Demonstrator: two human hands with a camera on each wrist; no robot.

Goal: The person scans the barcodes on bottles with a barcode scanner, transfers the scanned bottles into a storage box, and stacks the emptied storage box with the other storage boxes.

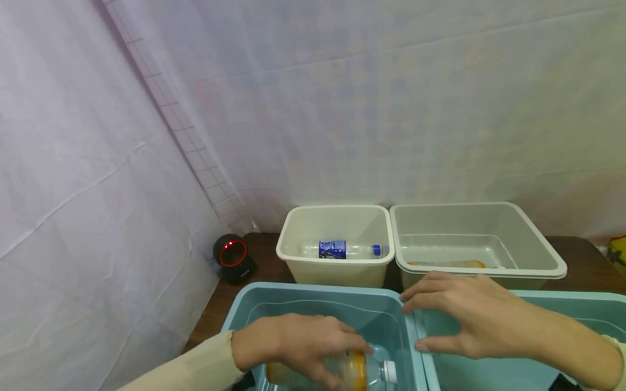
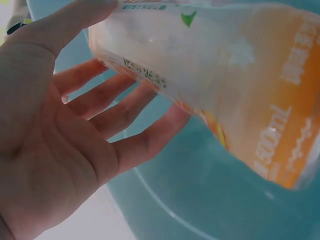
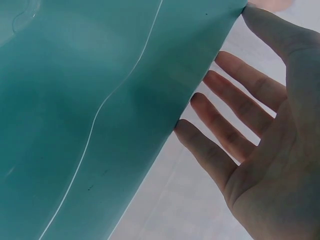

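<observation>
Inside the left teal bin (image 1: 313,298), we are curling our left hand (image 1: 293,342) around the orange-labelled bottle (image 1: 354,371) lying there, and should be gripping mid-body, while our right hand (image 1: 469,320) is hovering spread-fingered, holding nothing.

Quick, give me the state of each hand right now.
Left hand: fingers curled round the orange-labelled bottle in the left teal bin.
Right hand: open, fingers spread, holding nothing, at the right teal bin.
</observation>
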